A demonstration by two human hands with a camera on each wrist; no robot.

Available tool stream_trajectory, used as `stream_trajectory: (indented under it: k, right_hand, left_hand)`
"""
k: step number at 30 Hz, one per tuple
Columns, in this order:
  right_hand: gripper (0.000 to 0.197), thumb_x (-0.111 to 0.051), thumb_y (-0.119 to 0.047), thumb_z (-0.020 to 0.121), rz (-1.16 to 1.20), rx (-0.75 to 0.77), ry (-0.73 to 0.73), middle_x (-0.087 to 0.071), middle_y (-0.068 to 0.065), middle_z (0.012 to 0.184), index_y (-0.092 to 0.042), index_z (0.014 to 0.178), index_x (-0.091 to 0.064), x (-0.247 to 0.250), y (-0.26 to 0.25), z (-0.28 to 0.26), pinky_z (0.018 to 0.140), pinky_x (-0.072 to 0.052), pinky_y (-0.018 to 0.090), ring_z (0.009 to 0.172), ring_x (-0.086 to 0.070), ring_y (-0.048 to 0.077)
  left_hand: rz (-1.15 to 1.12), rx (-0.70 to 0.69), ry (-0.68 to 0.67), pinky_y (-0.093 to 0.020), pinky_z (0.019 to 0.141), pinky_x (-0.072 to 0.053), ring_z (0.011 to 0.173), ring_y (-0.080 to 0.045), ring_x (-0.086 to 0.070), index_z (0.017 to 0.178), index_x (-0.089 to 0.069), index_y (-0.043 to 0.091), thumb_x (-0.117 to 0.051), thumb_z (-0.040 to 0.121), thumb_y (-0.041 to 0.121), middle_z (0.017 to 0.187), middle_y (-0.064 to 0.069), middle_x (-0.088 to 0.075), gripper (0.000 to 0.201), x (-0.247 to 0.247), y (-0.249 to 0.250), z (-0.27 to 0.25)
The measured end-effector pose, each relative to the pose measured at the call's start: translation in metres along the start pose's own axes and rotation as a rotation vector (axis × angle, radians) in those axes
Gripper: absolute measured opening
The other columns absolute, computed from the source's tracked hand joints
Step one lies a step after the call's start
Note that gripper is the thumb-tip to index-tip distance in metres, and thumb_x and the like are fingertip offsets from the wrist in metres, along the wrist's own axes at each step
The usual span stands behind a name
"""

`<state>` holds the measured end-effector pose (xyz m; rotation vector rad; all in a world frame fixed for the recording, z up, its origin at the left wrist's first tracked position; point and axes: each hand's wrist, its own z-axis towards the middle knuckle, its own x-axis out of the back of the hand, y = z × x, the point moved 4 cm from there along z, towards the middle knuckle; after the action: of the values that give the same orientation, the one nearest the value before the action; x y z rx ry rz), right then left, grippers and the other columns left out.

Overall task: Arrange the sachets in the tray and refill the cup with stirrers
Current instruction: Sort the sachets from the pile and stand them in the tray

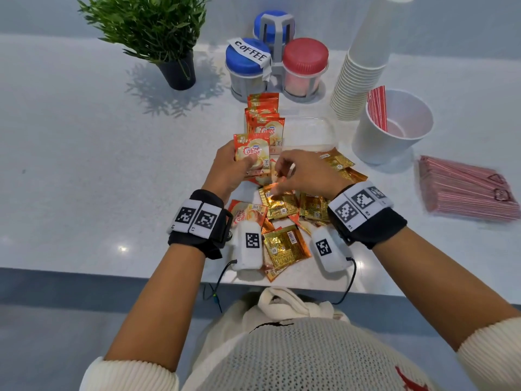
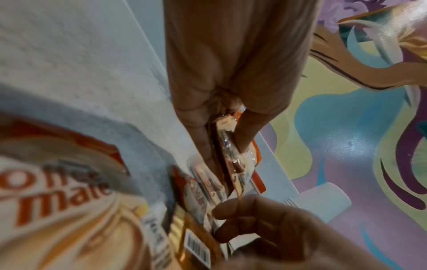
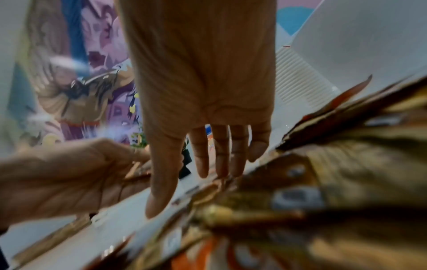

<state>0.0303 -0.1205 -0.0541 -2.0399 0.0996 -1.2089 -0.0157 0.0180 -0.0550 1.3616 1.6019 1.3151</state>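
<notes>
The left hand [image 1: 228, 167] grips a small stack of Coffee-mate sachets [image 1: 251, 153], fingers [image 2: 201, 138] and thumb clamped on its two faces. Just beyond those fingers, more sachets stand in a row in the clear plastic tray [image 1: 315, 131]. The right hand [image 1: 304, 172] hovers beside the left, its fingers [image 3: 220, 155] loosely apart and pointing down, holding nothing, tips just above the loose gold sachets [image 1: 282, 204] scattered on the desk [image 1: 84, 170]. Well to the right of that hand stand the white cup [image 1: 394, 136] with a few red stirrers [image 1: 377, 107] and a flat bundle of stirrers [image 1: 465, 190].
</notes>
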Motion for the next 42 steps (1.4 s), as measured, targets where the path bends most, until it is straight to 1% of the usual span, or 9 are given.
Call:
stream_trajectory:
  k: [6,11,15,19,22,26,31,35,42]
  right_hand:
    - [0.063,-0.082,-0.034,0.062,-0.304,0.001,-0.090,-0.044,0.008,0.118,-0.016,0.112,-0.049,-0.017,0.004,-0.001,0.092,-0.041,0.040,0.111,-0.040,0.026]
    - [0.034,-0.077,-0.019,0.072,-0.141,-0.042,-0.012,-0.058,0.007,0.105,-0.014,0.096,-0.053,-0.009,0.008,0.001,0.072,-0.037,0.027,0.095,-0.051,0.021]
    - [0.009,-0.065,-0.010,0.083,0.134,0.007,0.283,-0.058,-0.001,0.080,-0.013,0.088,-0.058,0.019,0.006,-0.002,0.051,-0.036,0.002,0.066,-0.051,0.006]
    - [0.018,-0.063,-0.013,0.083,0.269,0.170,0.600,-0.072,0.008,0.088,-0.009,0.098,-0.072,0.041,-0.001,-0.005,0.071,-0.044,0.021,0.076,-0.057,0.012]
    - [0.026,-0.060,-0.006,0.082,0.154,0.312,0.572,-0.072,0.005,0.103,-0.013,0.104,-0.072,0.032,-0.008,-0.007,0.082,-0.046,0.031,0.093,-0.060,0.023]
    - [0.049,-0.049,0.018,0.074,-0.081,0.366,0.453,-0.062,0.015,0.123,-0.005,0.114,-0.066,0.013,-0.005,-0.009,0.092,-0.043,0.038,0.111,-0.054,0.037]
    - [0.061,-0.043,0.022,0.074,0.034,0.275,0.333,-0.048,0.007,0.140,-0.004,0.129,-0.053,0.010,0.000,-0.011,0.104,-0.029,0.013,0.131,-0.044,0.018]
    - [0.042,-0.044,0.008,0.084,0.322,0.199,0.416,-0.058,0.010,0.130,-0.003,0.120,-0.061,0.020,0.003,-0.008,0.107,-0.040,0.027,0.120,-0.052,0.013]
    - [0.017,-0.065,-0.011,0.083,0.404,0.023,0.465,-0.062,0.004,0.083,-0.005,0.098,-0.067,0.039,0.010,0.003,0.075,-0.050,0.033,0.075,-0.057,0.015]
  left_hand:
    - [-0.049,0.024,-0.015,-0.041,0.088,-0.052,0.103,-0.027,-0.062,0.121,-0.053,0.004,-0.048,0.093,0.001,0.115,-0.017,-0.063,0.029,-0.004,-0.003,-0.001]
    - [-0.086,0.055,0.004,-0.033,0.082,-0.053,0.096,-0.021,-0.062,0.118,-0.053,0.011,-0.045,0.095,0.005,0.108,-0.008,-0.062,0.025,-0.002,-0.004,0.001]
    - [-0.120,0.079,0.009,-0.031,0.078,-0.053,0.087,-0.016,-0.062,0.109,-0.054,0.016,-0.044,0.095,0.006,0.100,-0.003,-0.063,0.020,0.001,-0.005,0.003]
    - [-0.124,0.124,-0.023,-0.031,0.071,-0.056,0.087,-0.022,-0.063,0.109,-0.055,0.014,-0.042,0.094,0.005,0.096,-0.006,-0.064,0.022,-0.003,-0.005,0.006]
    - [-0.180,0.130,-0.065,-0.024,0.055,-0.056,0.078,-0.020,-0.063,0.103,-0.055,0.014,-0.038,0.096,0.006,0.088,-0.003,-0.063,0.020,-0.010,0.001,0.007]
    - [-0.244,0.107,-0.062,-0.023,0.055,-0.056,0.082,-0.019,-0.062,0.101,-0.054,0.016,-0.035,0.100,0.015,0.092,-0.003,-0.062,0.020,-0.015,0.009,0.010]
    - [-0.202,0.033,-0.074,-0.020,0.055,-0.054,0.080,-0.015,-0.062,0.112,-0.052,0.014,-0.046,0.096,0.009,0.092,0.000,-0.063,0.018,-0.016,0.012,0.014]
    - [-0.165,-0.027,-0.046,-0.024,0.061,-0.054,0.087,-0.018,-0.062,0.122,-0.049,0.010,-0.049,0.093,0.004,0.102,-0.004,-0.062,0.030,-0.018,0.014,0.016]
    - [-0.132,-0.120,-0.061,-0.024,0.069,-0.057,0.090,-0.014,-0.064,0.124,-0.048,0.011,-0.046,0.095,0.006,0.108,-0.004,-0.062,0.030,-0.026,0.028,0.021]
